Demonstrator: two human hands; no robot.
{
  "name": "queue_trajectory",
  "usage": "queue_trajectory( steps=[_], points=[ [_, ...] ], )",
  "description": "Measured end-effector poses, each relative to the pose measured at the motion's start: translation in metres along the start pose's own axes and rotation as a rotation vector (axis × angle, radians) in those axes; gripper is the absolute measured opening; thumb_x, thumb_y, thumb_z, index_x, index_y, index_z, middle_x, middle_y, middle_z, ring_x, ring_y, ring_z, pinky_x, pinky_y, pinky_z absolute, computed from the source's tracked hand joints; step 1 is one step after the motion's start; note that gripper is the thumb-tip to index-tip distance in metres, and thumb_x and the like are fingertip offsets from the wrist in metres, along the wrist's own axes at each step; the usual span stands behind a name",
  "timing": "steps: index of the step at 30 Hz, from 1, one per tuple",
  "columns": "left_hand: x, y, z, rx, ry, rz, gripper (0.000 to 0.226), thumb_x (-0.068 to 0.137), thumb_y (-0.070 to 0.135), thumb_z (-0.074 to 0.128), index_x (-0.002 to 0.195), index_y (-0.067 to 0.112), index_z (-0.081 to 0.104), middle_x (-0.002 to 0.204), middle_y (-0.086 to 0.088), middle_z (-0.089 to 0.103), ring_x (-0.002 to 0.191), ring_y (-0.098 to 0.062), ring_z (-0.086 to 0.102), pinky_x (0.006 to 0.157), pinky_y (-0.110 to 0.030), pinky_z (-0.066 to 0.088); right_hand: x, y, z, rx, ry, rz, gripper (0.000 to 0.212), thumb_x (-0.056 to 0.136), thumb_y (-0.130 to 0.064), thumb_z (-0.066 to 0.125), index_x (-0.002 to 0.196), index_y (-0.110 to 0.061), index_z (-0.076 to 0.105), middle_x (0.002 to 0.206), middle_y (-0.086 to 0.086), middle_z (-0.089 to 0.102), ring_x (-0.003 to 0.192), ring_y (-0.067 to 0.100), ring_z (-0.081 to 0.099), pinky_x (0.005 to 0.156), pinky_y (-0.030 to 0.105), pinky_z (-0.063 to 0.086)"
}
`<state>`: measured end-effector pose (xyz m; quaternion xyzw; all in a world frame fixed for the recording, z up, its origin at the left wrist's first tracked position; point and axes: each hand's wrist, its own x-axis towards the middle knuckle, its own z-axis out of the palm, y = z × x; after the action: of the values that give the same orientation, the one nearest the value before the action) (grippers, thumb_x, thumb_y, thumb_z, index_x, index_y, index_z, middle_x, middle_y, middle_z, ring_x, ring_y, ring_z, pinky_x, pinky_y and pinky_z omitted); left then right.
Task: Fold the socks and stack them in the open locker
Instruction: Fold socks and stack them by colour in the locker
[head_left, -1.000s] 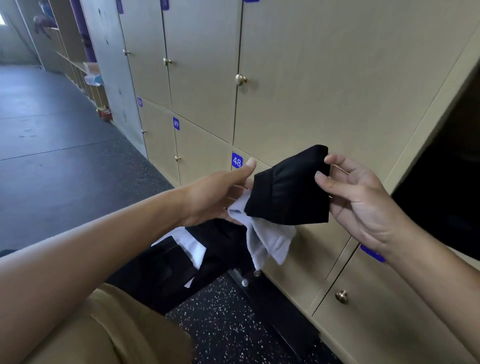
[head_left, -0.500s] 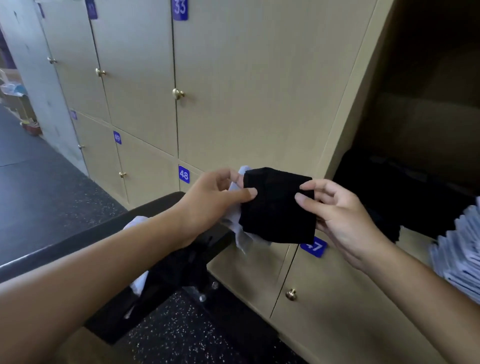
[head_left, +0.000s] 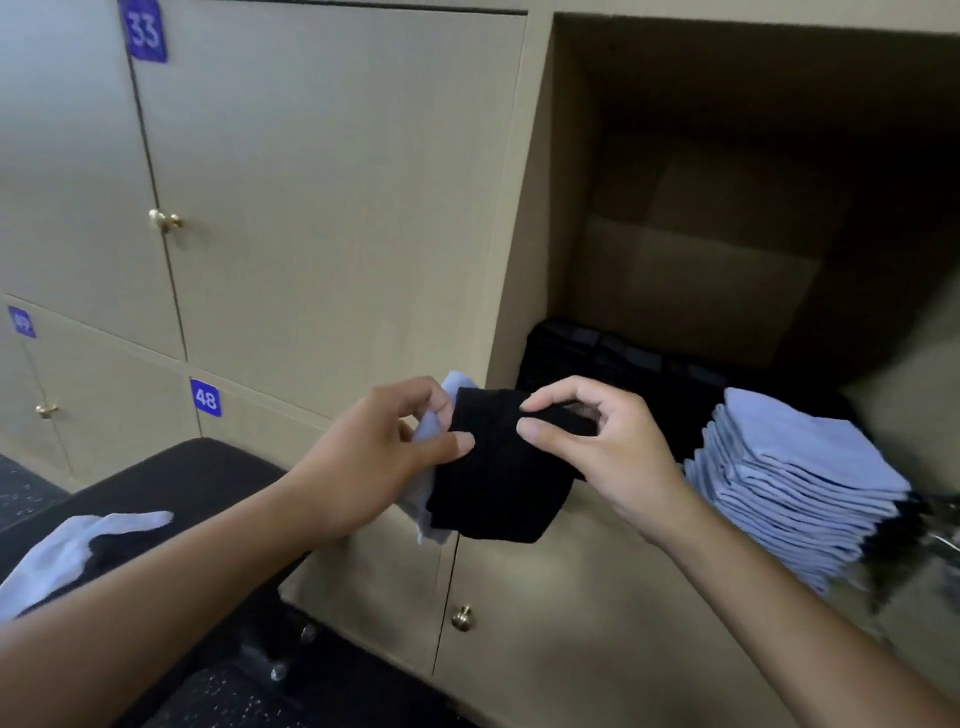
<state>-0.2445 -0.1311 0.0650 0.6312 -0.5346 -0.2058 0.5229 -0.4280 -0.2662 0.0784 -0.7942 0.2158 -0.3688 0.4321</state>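
Observation:
A folded black sock (head_left: 498, 483) hangs between both hands in front of the lockers. My left hand (head_left: 374, 457) pinches its left edge and also holds a white sock (head_left: 431, 431) behind it. My right hand (head_left: 597, 447) pinches the black sock's top right corner. Just right of the hands is the open locker (head_left: 540, 208). Inside it a tall stack of folded white socks (head_left: 800, 483) stands at the front right, and a row of folded black socks (head_left: 613, 358) lies behind the hands.
Closed beige locker doors with brass knobs (head_left: 165, 221) fill the left and the row below. A black padded bench (head_left: 171, 483) sits at lower left with a loose white sock (head_left: 78, 545) on dark socks. Speckled dark floor lies beneath.
The view has swung right, so the open locker and its stacks now show fully. Both hands have carried the black sock toward the locker opening, keeping their pinch on it.

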Motion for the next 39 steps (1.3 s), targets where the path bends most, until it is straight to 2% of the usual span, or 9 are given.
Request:
queue_trajectory(
  steps=[4,9,11,15,17,19,27,33,39],
  points=[
    [0.01,0.002,0.013,0.079,-0.045,0.048,0.023,0.091,0.032,0.074,0.093,0.015,0.058,0.089,-0.01,0.07,0.086,-0.032,0.07,0.079,-0.059,0.058,-0.003,0.0,-0.017,-0.123,-0.046,-0.023,0.013,0.08,-0.021,0.084,0.089,-0.024,0.075,0.093,-0.006,0.073,0.092,0.009,0.067,0.079,0.013,0.049],
    [0.016,0.002,0.028,0.132,-0.093,0.098,0.035,0.08,0.049,0.072,0.093,0.02,0.061,0.085,-0.01,0.067,0.085,-0.036,0.064,0.078,-0.055,0.054,-0.007,0.005,-0.028,-0.218,-0.077,-0.015,0.02,0.08,-0.023,0.083,0.089,-0.027,0.065,0.092,-0.004,0.068,0.091,0.014,0.064,0.089,0.035,0.051],
    [0.019,0.0,0.032,0.14,-0.096,0.11,0.039,0.076,0.053,0.071,0.094,0.02,0.061,0.083,-0.009,0.065,0.083,-0.037,0.062,0.077,-0.054,0.053,-0.009,0.007,-0.03,-0.216,-0.075,-0.027,0.022,0.081,-0.021,0.082,0.09,-0.028,0.064,0.092,-0.004,0.067,0.091,0.015,0.064,0.09,0.039,0.053],
    [0.028,-0.003,0.04,0.136,-0.101,0.124,0.032,0.081,0.047,0.074,0.093,0.021,0.061,0.082,-0.009,0.064,0.081,-0.036,0.061,0.073,-0.05,0.052,-0.013,0.01,-0.039,-0.224,-0.058,-0.033,0.021,0.084,-0.019,0.079,0.095,-0.03,0.065,0.093,-0.005,0.066,0.093,0.018,0.064,0.094,0.043,0.051],
    [0.032,-0.003,0.045,0.133,-0.101,0.138,0.029,0.083,0.044,0.076,0.092,0.021,0.061,0.081,-0.01,0.063,0.081,-0.035,0.059,0.069,-0.04,0.047,-0.014,0.012,-0.044,-0.237,-0.048,-0.028,0.019,0.086,-0.02,0.077,0.097,-0.031,0.065,0.094,-0.008,0.066,0.094,0.016,0.063,0.095,0.042,0.051],
    [0.035,-0.003,0.05,0.135,-0.116,0.15,0.022,0.088,0.034,0.077,0.09,0.02,0.06,0.082,-0.009,0.062,0.082,-0.034,0.058,0.07,-0.036,0.044,-0.016,0.013,-0.047,-0.24,-0.034,-0.018,0.019,0.086,-0.02,0.076,0.098,-0.031,0.066,0.094,-0.008,0.067,0.094,0.014,0.064,0.095,0.04,0.052],
    [0.04,-0.003,0.063,0.152,-0.155,0.19,0.021,0.088,0.029,0.076,0.088,0.02,0.057,0.077,-0.008,0.057,0.07,-0.026,0.048,0.066,-0.034,0.037,-0.018,0.015,-0.052,-0.258,-0.019,-0.003,0.016,0.087,-0.02,0.075,0.096,-0.031,0.067,0.092,-0.01,0.066,0.092,0.007,0.062,0.086,0.022,0.049],
    [0.044,-0.006,0.062,0.157,-0.149,0.159,0.02,0.089,0.031,0.075,0.09,0.021,0.058,0.079,-0.009,0.061,0.078,-0.034,0.055,0.068,-0.035,0.04,-0.016,0.015,-0.052,-0.262,-0.019,-0.03,0.012,0.088,-0.02,0.075,0.094,-0.028,0.068,0.096,-0.015,0.068,0.099,0.004,0.063,0.089,0.019,0.048],
    [0.044,-0.005,0.06,0.16,-0.143,0.157,0.019,0.089,0.03,0.075,0.09,0.022,0.058,0.08,-0.01,0.063,0.08,-0.036,0.057,0.067,-0.034,0.042,-0.015,0.019,-0.049,-0.214,-0.014,0.027,0.021,0.088,-0.02,0.075,0.104,-0.031,0.067,0.096,-0.012,0.069,0.094,0.005,0.064,0.081,0.014,0.048]
  ],
)
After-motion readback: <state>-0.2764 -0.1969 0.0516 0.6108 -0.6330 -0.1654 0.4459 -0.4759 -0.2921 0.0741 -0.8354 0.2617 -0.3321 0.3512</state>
